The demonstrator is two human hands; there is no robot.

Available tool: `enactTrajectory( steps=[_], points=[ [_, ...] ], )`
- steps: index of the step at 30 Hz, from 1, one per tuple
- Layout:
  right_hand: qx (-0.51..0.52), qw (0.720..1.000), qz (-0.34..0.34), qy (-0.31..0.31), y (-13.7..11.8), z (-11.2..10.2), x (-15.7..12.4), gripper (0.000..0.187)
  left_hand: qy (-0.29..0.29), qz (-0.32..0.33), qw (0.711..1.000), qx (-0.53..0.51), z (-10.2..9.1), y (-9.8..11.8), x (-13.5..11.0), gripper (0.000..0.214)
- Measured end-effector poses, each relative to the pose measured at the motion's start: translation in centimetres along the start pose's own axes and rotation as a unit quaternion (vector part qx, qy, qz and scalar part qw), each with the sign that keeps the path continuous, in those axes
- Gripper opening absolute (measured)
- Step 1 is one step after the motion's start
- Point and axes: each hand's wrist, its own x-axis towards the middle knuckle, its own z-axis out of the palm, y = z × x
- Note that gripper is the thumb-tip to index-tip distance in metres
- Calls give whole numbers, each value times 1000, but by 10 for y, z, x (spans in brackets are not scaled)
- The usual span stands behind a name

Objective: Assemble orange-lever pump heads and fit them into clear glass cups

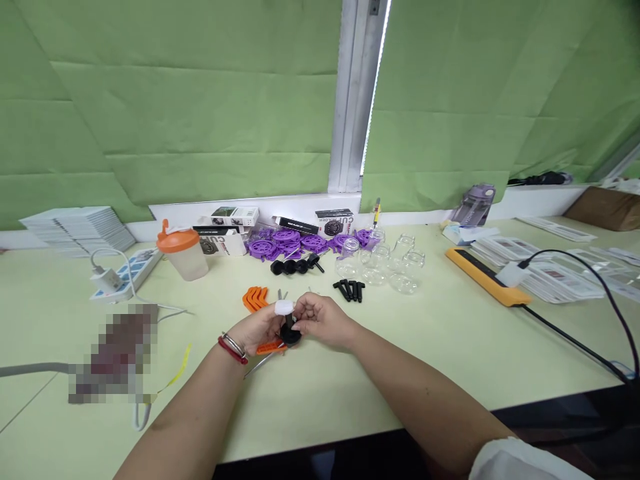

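A black part with a round dish-like base and a short stem (290, 333) is between my two hands over the table. My left hand (263, 328) grips it from the left, its fingers partly hidden; a white wrap (284, 307) shows at its fingertip. From the right, my right hand (325, 321) pinches the same black part near its stem. Below my left hand lies an orange piece (271, 347), with a thin metal rod (259, 365) next to it. Just beyond the hands are several bent orange pieces (255, 299) and several black pegs (350, 290).
Several black round parts (296, 267) lie before purple wheel-like pieces (287, 241). Clear glass-like vessels (403, 273) stand to their right. An orange-lidded cup (183, 253) and a white power strip (130, 273) are left; an orange power strip (483, 277) with cables is right.
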Motion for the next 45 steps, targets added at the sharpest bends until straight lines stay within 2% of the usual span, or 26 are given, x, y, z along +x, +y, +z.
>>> enactTrajectory(
  steps=[7,11,13,16,17,19,21,23,25,27,30,33,35,38,39,41,45],
  points=[
    [-35,999,-3,0,-3,3,-2,18,-2,18,1000,-1,1,-2,-3,48],
    [-55,998,-11,16,-6,5,-1,17,16,29,999,-19,1,-4,-4,45],
    [-61,996,-18,54,-10,4,-1,20,39,56,997,-26,2,-2,-7,46],
    [-42,994,-4,98,-23,1,-5,30,34,156,986,-39,6,4,-16,52],
    [-15,996,8,87,-28,0,-7,35,20,200,979,-43,8,7,-20,55],
    [65,997,35,28,-38,1,-13,48,6,293,955,-50,14,9,-26,63],
    [141,987,63,-48,-46,5,-18,60,44,386,921,-27,22,9,-29,69],
    [192,972,83,-107,-50,11,-22,67,117,458,880,49,30,4,-27,70],
    [210,965,95,-123,-53,18,-24,65,169,510,833,131,36,-1,-20,78],
    [195,970,106,-101,-56,22,-25,53,183,530,809,179,39,-6,-14,87],
    [118,985,110,-55,-59,20,-25,32,191,534,800,194,40,-9,-10,92],
    [-69,997,44,-16,-60,10,-24,19,206,547,795,160,38,-7,-12,83],
    [-233,972,-22,16,-57,3,-22,19,249,522,806,124,35,-5,-13,64],
    [-412,908,-61,45,-47,-5,-16,20,315,406,853,94,26,-1,-11,46],
    [-446,892,-58,47,-43,-6,-14,22,308,363,875,88,22,0,-9,46],
    [-489,870,-46,42,-37,-8,-10,25,296,311,901,65,14,1,-5,48],
    [-522,852,-32,38,-30,-8,-5,27,285,292,912,43,4,1,1,48]
  ],
)
